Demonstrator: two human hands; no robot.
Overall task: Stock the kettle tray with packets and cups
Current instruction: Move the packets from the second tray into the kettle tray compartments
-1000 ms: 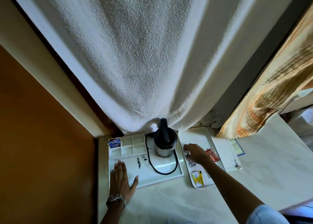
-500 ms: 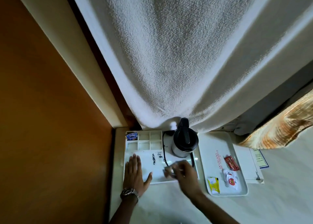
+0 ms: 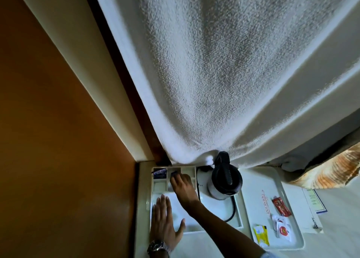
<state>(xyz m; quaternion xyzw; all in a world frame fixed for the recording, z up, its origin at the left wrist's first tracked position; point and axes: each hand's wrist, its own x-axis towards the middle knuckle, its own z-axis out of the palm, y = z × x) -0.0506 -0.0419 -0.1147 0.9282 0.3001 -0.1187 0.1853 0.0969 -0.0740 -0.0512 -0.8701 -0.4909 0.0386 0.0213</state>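
Observation:
The white kettle tray [image 3: 212, 203] holds a black and steel kettle [image 3: 226, 179] and a grid of small compartments [image 3: 191, 172] at its far left. A blue tea packet [image 3: 160, 174] lies in the far-left compartment. My right hand [image 3: 182, 183] reaches over the grid, its fingertips pinching a small dark packet [image 3: 174, 173] at the compartment beside the blue one. My left hand [image 3: 164, 218] lies flat with its fingers spread on the tray's near left part. No cups are in view.
To the right, a second white tray [image 3: 259, 181] carries a red packet [image 3: 281, 206], a white packet with a red logo [image 3: 283, 228] and a yellow packet [image 3: 261, 234]. A paper card [image 3: 313, 201] lies beyond it. White cloth [image 3: 214, 82] hangs above and an orange wall [image 3: 58, 140] stands left.
My right hand left the right tray, crossed in front of the kettle with a small packet and now reaches into the compartments. My left hand stayed flat on the kettle tray.

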